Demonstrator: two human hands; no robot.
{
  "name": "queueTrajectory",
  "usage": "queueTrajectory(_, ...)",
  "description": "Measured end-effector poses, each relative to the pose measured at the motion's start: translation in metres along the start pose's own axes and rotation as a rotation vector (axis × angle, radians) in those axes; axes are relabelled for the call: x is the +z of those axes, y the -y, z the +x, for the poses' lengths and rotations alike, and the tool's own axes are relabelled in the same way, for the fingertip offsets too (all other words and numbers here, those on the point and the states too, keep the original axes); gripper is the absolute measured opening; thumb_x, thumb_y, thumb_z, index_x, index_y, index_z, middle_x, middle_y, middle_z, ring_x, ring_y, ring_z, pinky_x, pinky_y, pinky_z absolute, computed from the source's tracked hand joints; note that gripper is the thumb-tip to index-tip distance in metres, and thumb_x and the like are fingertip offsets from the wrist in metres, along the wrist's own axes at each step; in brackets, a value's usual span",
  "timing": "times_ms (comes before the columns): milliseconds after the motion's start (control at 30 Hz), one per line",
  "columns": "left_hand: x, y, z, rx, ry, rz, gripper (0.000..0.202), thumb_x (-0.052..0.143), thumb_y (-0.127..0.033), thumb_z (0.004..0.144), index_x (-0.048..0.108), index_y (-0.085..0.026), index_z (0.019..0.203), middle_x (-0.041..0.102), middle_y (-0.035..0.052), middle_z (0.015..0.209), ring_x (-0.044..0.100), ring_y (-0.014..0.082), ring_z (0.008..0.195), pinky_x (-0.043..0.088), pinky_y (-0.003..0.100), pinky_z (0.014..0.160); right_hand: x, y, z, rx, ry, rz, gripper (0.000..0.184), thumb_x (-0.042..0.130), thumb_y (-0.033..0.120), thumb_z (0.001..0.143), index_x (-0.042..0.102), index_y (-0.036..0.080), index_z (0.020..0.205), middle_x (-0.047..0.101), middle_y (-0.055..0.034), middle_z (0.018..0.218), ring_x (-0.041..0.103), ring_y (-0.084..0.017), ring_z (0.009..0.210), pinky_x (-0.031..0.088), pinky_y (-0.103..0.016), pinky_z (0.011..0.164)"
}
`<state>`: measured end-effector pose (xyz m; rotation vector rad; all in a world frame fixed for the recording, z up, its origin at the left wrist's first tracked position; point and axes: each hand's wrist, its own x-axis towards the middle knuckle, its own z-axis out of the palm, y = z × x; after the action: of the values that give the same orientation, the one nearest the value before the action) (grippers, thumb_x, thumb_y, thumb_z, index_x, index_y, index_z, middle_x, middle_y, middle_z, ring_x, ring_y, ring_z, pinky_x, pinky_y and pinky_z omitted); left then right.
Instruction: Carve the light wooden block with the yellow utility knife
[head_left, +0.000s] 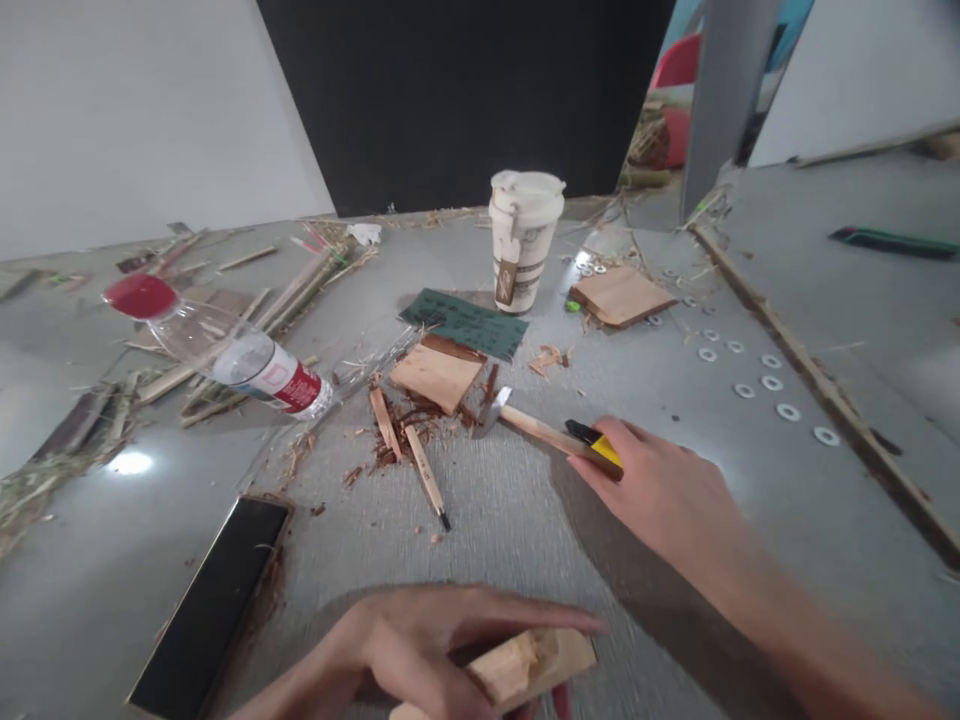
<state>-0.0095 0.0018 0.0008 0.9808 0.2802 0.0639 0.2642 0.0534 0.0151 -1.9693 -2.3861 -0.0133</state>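
Observation:
At the bottom of the view, my left hand (420, 640) is closed round a pale block of wood (517, 665) with a carved hollow near its end. My right hand (667, 490) is closed at the handle of a small hammer (540, 427), whose metal head points away to the left. Against that handle, also between my fingers, is a yellow-and-black tool (600, 443) that looks like a utility knife; the rest of it is hidden by my hand. A wooden-handled carving tool (426, 478) with a dark tip lies between my hands and a square wood piece (439, 372).
Bark crumbs and a split stick (385, 425) surround the wood piece. Behind are green sandpaper (465, 322), a lidded paper cup (526, 240) and another wood slab (622, 295). A bottle (225, 350) and phone (214, 605) lie left; several washers (771, 383) and a wooden strip (825, 400) right.

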Motion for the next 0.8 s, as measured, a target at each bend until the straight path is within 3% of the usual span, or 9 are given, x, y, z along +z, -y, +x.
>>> queueTrajectory(133,-0.012,0.005,0.001,0.026,0.065,-0.071,0.115,0.091,-0.041,0.058,0.045,-0.036,0.163,0.069,0.0049,0.117,0.064,0.0247,0.095,0.054,0.035,0.081,0.006,-0.011,0.018,0.099,-0.148,-0.059,0.03,0.056,0.05,0.104,0.063,0.021,0.104,0.075,-0.0068,0.082,0.063,-0.022,0.056,0.022,-0.029,0.054)
queueTrajectory(233,-0.016,-0.001,0.0,0.04,0.133,-0.023,0.113,0.092,-0.04,0.059,0.047,-0.034,0.162,0.069,0.004,0.119,0.065,0.027,0.099,0.055,0.035,0.08,0.002,0.013,0.022,-0.05,-0.25,0.123,0.028,0.058,0.047,0.105,0.063,0.021,0.111,0.078,-0.0086,0.094,0.07,-0.022,0.067,0.032,-0.03,0.056)
queueTrajectory(300,-0.015,-0.009,-0.002,0.03,0.156,0.043,0.111,0.092,-0.042,0.061,0.047,-0.032,0.162,0.07,0.0044,0.119,0.067,0.0296,0.102,0.056,0.038,0.083,-0.005,0.048,0.019,-0.315,-0.065,0.26,0.018,0.058,0.038,0.105,0.062,0.022,0.109,0.078,-0.0054,0.098,0.072,-0.02,0.071,0.038,-0.03,0.058)
queueTrajectory(367,-0.012,-0.014,-0.004,-0.003,0.143,0.045,0.107,0.089,-0.046,0.066,0.046,-0.031,0.164,0.07,0.0046,0.117,0.069,0.0298,0.098,0.056,0.04,0.084,-0.012,0.087,0.017,-0.44,0.132,0.264,0.017,0.063,0.038,0.103,0.063,0.022,0.109,0.078,-0.0044,0.1,0.074,-0.02,0.074,0.04,-0.03,0.059)
queueTrajectory(433,-0.008,-0.016,-0.005,-0.023,0.131,0.005,0.108,0.088,-0.047,0.067,0.045,-0.032,0.164,0.071,0.0043,0.113,0.069,0.028,0.09,0.056,0.04,0.082,-0.015,0.119,0.02,-0.469,0.14,0.252,0.029,0.063,0.05,0.102,0.064,0.022,0.107,0.079,-0.0054,0.095,0.075,-0.022,0.074,0.041,-0.03,0.058)
queueTrajectory(500,-0.004,-0.014,-0.005,-0.003,0.12,-0.042,0.107,0.088,-0.045,0.064,0.048,-0.032,0.163,0.072,0.0042,0.111,0.069,0.0265,0.085,0.055,0.039,0.08,-0.013,0.135,0.03,-0.468,0.128,0.23,0.025,0.064,0.045,0.101,0.065,0.022,0.108,0.079,-0.0061,0.092,0.075,-0.023,0.075,0.043,-0.03,0.059)
queueTrajectory(567,0.0,-0.011,-0.004,0.035,0.102,-0.082,0.102,0.087,-0.042,0.064,0.054,-0.032,0.159,0.072,0.0044,0.108,0.067,0.0237,0.081,0.055,0.036,0.077,-0.008,0.134,0.043,-0.425,0.097,0.21,0.019,0.061,0.036,0.101,0.067,0.021,0.111,0.079,-0.0084,0.091,0.075,-0.024,0.076,0.044,-0.031,0.062)
queueTrajectory(667,0.007,-0.009,-0.007,0.11,0.008,-0.12,0.091,0.084,-0.044,0.069,0.058,-0.031,0.155,0.072,0.0044,0.106,0.064,0.0186,0.077,0.052,0.029,0.069,0.0,0.107,0.057,-0.299,0.001,0.203,0.023,0.055,0.032,0.104,0.066,0.017,0.118,0.078,-0.0138,0.091,0.075,-0.027,0.079,0.045,-0.034,0.067)
queueTrajectory(800,0.009,-0.015,-0.017,0.32,-0.33,-0.114,0.089,0.079,-0.05,0.075,0.052,-0.031,0.157,0.069,0.0058,0.119,0.063,0.0154,0.085,0.052,0.026,0.076,0.002,0.054,0.044,-0.213,-0.118,0.28,0.033,0.048,0.045,0.108,0.067,0.018,0.113,0.077,-0.0105,0.085,0.073,-0.027,0.076,0.046,-0.034,0.066)
